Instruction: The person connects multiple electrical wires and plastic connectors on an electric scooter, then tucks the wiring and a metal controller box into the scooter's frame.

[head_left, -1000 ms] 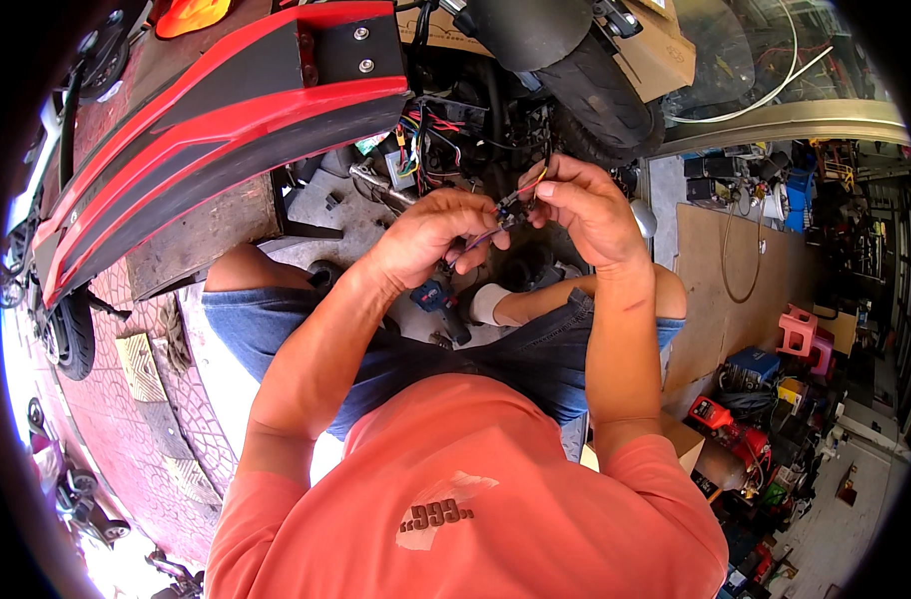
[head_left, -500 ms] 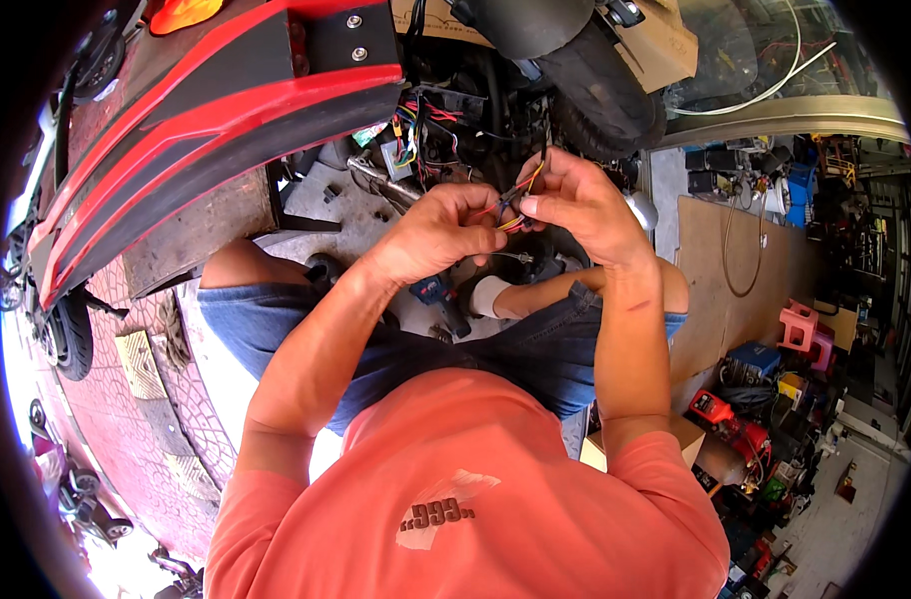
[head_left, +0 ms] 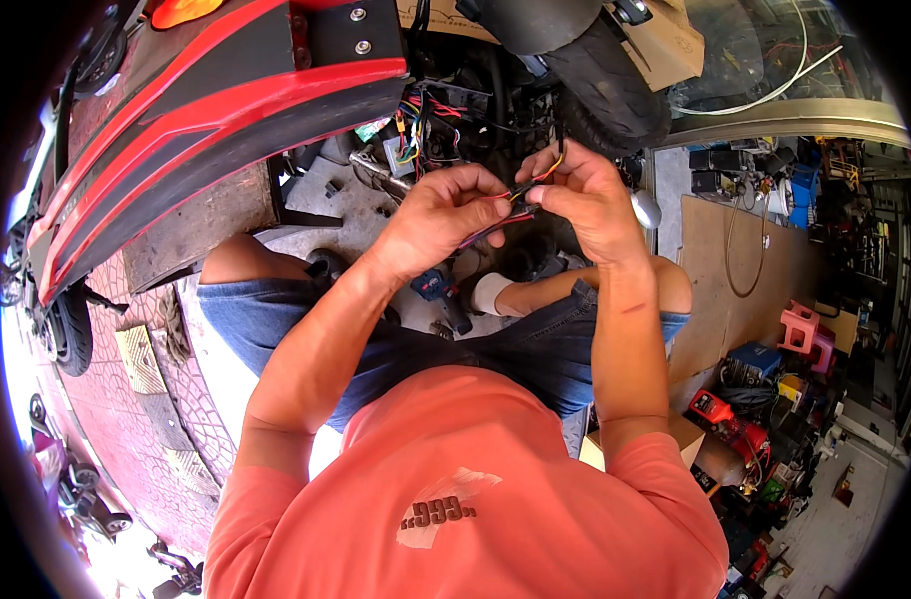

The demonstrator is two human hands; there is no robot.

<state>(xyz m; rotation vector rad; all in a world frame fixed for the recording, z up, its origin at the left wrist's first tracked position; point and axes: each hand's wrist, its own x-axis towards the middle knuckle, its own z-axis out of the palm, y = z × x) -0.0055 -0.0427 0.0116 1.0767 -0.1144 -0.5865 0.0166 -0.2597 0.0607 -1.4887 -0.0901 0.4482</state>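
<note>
My left hand point(head_left: 447, 215) pinches a small bundle of thin coloured wires point(head_left: 513, 198), red, yellow and dark, in the middle of the view. Just right of it my right hand point(head_left: 578, 203) grips the same bundle between thumb and fingers; the wires run up out of it toward the vehicle. Behind my hands lies an open tangle of wiring point(head_left: 425, 125) with coloured leads, beside a black tyre point(head_left: 610, 90). At the upper left is a red and black body panel point(head_left: 196, 120). A blue power tool point(head_left: 437, 295) rests on the floor between my legs.
Cardboard point(head_left: 665, 45) lies above the tyre. A glass panel point(head_left: 765, 60) is at the upper right. Boxes, equipment, pink stools point(head_left: 797, 324) and a red machine point(head_left: 735, 429) crowd the right side. A worn board point(head_left: 196, 230) sits under the panel; scooters stand at the far left.
My right hand has moved slightly up and right with the wires. My left fingers shifted along the bundle, and the wires now lie at a different angle between both hands.
</note>
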